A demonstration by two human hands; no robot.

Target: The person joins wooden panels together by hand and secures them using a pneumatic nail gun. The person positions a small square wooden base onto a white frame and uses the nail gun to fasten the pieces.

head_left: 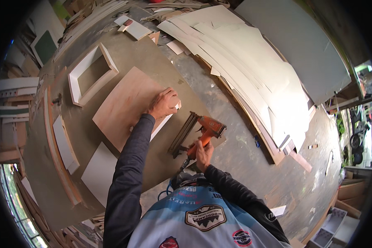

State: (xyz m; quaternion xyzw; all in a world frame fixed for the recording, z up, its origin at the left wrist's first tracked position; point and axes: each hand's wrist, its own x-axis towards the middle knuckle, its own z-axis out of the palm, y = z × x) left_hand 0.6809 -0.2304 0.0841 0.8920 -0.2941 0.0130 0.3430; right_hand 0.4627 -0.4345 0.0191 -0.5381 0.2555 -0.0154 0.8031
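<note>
My right hand is wrapped round the grip of an orange nail gun, whose dark magazine slants down to the left. The tool is held apart from the wood, right of the panel. My left hand is closed over the right edge of a reddish plywood panel, its fingers curled at the corner. Along that edge a white-faced strip shows under my left forearm. My palm and sleeve hide part of the joint between strip and panel.
An open white-and-wood frame lies at the far left of the work board. A white strip and a white panel lie at the near left. Large pale sheets are stacked on the right. A blue hose runs beside me.
</note>
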